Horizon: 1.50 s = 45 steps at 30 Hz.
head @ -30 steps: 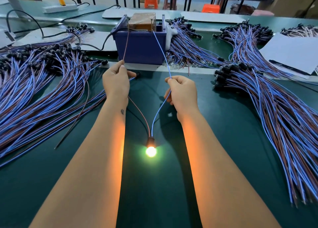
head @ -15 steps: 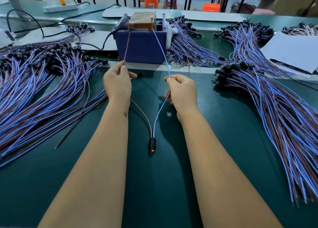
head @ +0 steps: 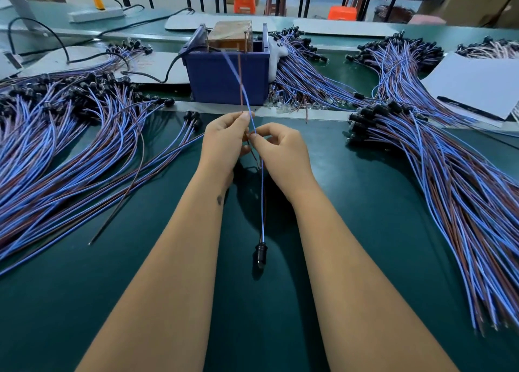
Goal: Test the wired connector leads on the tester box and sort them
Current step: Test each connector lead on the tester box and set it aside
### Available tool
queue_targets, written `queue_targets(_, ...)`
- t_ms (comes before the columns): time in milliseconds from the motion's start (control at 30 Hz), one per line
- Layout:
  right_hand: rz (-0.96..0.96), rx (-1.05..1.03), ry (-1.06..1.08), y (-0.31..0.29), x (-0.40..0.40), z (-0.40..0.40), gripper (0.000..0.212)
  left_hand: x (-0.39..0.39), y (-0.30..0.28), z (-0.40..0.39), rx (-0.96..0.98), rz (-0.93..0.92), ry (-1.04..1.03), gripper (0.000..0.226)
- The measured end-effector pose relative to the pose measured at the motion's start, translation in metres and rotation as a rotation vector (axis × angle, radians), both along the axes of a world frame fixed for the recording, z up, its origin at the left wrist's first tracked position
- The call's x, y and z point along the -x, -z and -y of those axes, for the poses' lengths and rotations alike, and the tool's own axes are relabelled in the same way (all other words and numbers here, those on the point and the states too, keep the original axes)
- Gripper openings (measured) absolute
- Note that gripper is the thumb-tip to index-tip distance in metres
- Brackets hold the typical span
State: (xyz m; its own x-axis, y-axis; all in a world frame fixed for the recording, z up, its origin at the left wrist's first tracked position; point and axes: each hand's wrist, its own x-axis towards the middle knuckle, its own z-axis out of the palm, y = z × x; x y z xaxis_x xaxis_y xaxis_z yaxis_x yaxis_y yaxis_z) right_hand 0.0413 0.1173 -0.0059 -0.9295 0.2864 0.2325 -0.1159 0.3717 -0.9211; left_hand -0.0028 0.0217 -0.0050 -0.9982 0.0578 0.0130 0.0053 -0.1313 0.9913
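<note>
Pinching together in front of the blue tester box (head: 227, 79), the left hand (head: 224, 144) and right hand (head: 280, 152) nearly touch. The left grip is closed, thumb and forefinger nipping the brown wire (head: 241, 85), which rises straight from it toward the box. The right grip is closed just beside and slightly below, holding the blue wire (head: 262, 197), which crosses the brown one above the grips. Below both grips the two wires run down together to the black connector (head: 260, 255), lying unlit on the green counter (head: 365, 217) between the forearms. Heaps of leads lie well out to the left (head: 70, 147) and right (head: 449, 175) of the grips.
</note>
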Motion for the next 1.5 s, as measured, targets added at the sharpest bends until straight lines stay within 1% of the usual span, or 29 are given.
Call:
queue_targets(167,0.005,-0.084,-0.04,0.003,-0.001,-0.002,0.008,-0.004,-0.005,0.006,-0.011,-0.035,0.091,0.02)
queue_targets(267,0.005,-0.071,-0.038,0.003,0.0,-0.002,0.011,-0.004,-0.006,0.009,-0.042,-0.055,0.051,0.021)
queue_targets(333,0.04,-0.073,-0.062,0.003,0.0,-0.003,0.015,-0.002,-0.007,0.011,-0.142,-0.046,-0.006,0.024)
queue_targets(433,0.118,-0.18,-0.111,0.004,0.0,-0.004,0.018,0.002,-0.012,0.017,-0.371,0.008,-0.067,0.026)
queue_targets(500,0.142,-0.223,-0.112,0.004,-0.001,-0.003,0.028,0.003,-0.014,0.022,-0.53,0.055,-0.081,0.029)
queue_targets(567,0.144,-0.205,-0.085,0.004,-0.002,-0.002,0.037,0.004,-0.016,0.027,-0.658,0.092,-0.094,0.033)
queue_targets(600,0.145,-0.196,-0.069,0.004,-0.003,-0.002,0.037,0.004,-0.016,0.029,-0.707,0.108,-0.098,0.034)
queue_targets(667,0.159,-0.237,-0.036,0.003,-0.004,-0.004,0.025,0.005,-0.017,0.035,-0.791,0.124,-0.104,0.038)
queue_targets(700,0.17,-0.298,-0.008,0.001,-0.005,-0.005,0.019,0.005,-0.017,0.039,-0.823,0.124,-0.111,0.039)
queue_targets(733,0.173,-0.372,0.035,-0.001,-0.005,-0.006,0.017,0.006,-0.016,0.042,-0.841,0.124,-0.12,0.039)
queue_targets(767,0.166,-0.442,0.097,-0.002,-0.006,-0.006,0.02,0.007,-0.016,0.044,-0.838,0.124,-0.126,0.039)
queue_targets(833,0.104,-0.528,0.253,-0.004,-0.007,-0.008,0.025,0.009,-0.015,0.044,-0.748,0.126,-0.136,0.04)
queue_targets(900,0.005,-0.537,0.389,-0.006,-0.009,-0.01,0.023,0.01,-0.014,0.039,-0.529,0.116,-0.162,0.04)
queue_targets(933,-0.058,-0.503,0.428,-0.008,-0.01,-0.01,0.02,0.011,-0.012,0.036,-0.393,0.106,-0.18,0.04)
queue_targets(1000,-0.206,-0.361,0.45,-0.011,-0.011,-0.011,0.013,0.012,-0.007,0.029,-0.124,0.079,-0.19,0.039)
queue_targets(1067,-0.328,-0.187,0.45,-0.015,-0.014,-0.009,0.021,0.011,0.0,0.022,0.132,0.027,-0.165,0.038)
queue_targets(1133,-0.377,0.034,0.398,-0.018,-0.015,-0.006,0.029,0.008,0.005,0.017,0.354,-0.051,-0.14,0.037)
queue_targets(1200,-0.386,0.2,0.371,-0.019,-0.015,-0.005,0.028,0.003,0.008,0.012,0.519,-0.131,-0.102,0.037)
queue_targets(1233,-0.381,0.218,0.391,-0.019,-0.014,-0.006,0.025,0.001,0.009,0.01,0.588,-0.164,-0.079,0.036)
queue_targets(1300,-0.357,0.181,0.459,-0.018,-0.011,-0.009,0.022,-0.004,0.01,0.005,0.689,-0.223,-0.038,0.032)
queue_targets(1367,-0.311,0.151,0.514,-0.015,-0.009,-0.014,0.024,-0.009,0.01,-0.002,0.717,-0.291,0.013,0.029)
queue_targets(1500,-0.226,0.165,0.576,-0.011,-0.005,-0.029,0.03,-0.024,0.009,-0.022,0.755,-0.44,0.123,0.022)
